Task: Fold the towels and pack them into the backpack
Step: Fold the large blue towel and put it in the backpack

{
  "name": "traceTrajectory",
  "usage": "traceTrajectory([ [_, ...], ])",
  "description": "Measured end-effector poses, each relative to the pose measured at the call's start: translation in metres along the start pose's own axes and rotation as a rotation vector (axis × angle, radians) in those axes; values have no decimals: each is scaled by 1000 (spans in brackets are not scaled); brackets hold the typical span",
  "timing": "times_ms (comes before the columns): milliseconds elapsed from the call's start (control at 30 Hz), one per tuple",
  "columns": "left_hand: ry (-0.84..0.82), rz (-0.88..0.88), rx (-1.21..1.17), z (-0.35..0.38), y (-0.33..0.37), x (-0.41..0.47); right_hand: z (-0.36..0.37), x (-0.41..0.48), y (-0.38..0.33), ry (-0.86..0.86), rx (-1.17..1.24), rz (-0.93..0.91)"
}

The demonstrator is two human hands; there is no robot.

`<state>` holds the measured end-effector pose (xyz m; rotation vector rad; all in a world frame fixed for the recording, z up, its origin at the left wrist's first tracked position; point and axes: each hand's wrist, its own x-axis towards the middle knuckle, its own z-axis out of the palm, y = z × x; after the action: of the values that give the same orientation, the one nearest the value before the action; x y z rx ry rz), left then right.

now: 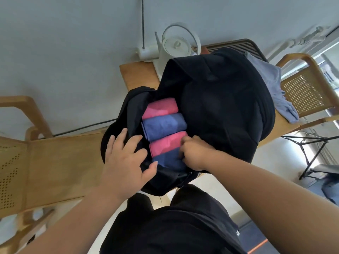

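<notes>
A black backpack (220, 99) lies open on the wooden table. Inside its opening several folded towels stand in a row: a pink towel (160, 108) farthest, a blue towel (163, 126), a second pink towel (166, 145) and a dark blue towel (167, 161) nearest me. My left hand (126, 158) lies spread on the backpack's left flap, fingers straight, holding the opening wide. My right hand (194, 153) reaches into the opening with fingers curled against the nearest pink and dark blue towels; its fingertips are hidden among them.
A light blue cloth (275, 88) lies on the table (135, 76) right of the backpack. A white kettle (176, 46) stands at the table's far edge by the wall. Wooden chairs with cane backs stand at the left (45, 162) and the right (308, 88).
</notes>
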<state>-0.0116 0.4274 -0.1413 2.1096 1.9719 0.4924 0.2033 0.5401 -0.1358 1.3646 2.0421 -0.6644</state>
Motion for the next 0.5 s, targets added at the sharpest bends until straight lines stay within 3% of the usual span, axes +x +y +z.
traceTrajectory([
  [200, 46, 43, 16, 5, 9, -6, -2, 2, -22, 187, -467, -154],
  [500, 73, 56, 31, 7, 10, -5, 0, 25, -38, -136, -291, -236],
])
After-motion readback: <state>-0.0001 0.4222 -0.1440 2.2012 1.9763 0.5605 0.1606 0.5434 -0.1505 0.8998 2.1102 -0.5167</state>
